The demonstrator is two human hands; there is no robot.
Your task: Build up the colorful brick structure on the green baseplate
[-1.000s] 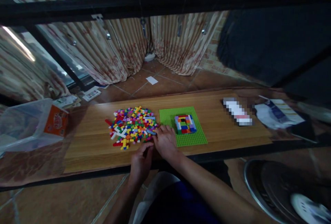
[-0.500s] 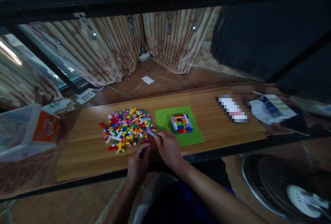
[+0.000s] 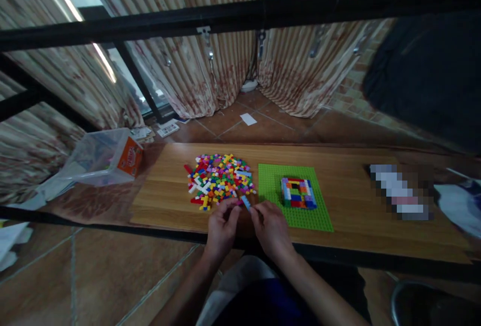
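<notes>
Nearest the body, both hands meet at the near edge of the table (image 3: 349,200). The right hand (image 3: 271,228) pinches a light-blue brick (image 3: 245,202) between thumb and fingertips, fingers curled round it. The left hand (image 3: 221,229) is half closed, its fingertips just beside the brick; whether it touches the brick or holds another piece I cannot tell.

To handle the brick well, it seems best to keep the pinch on its sides, so the studs and underside stay free, and to let the left hand only steady it while the right turns it level.

Just beyond the hands lies the pile (image 3: 219,180) of loose coloured bricks, and to its right the green baseplate (image 3: 294,195) carrying a small multicoloured build (image 3: 298,193). Farther left sits a clear tub (image 3: 101,158).

Compared with the earlier views, the right hand has lifted off the pile's edge and drawn back toward the body with the brick, the left hand has risen to meet it, and the camera has swung, shifting the table rightward in view.
</notes>
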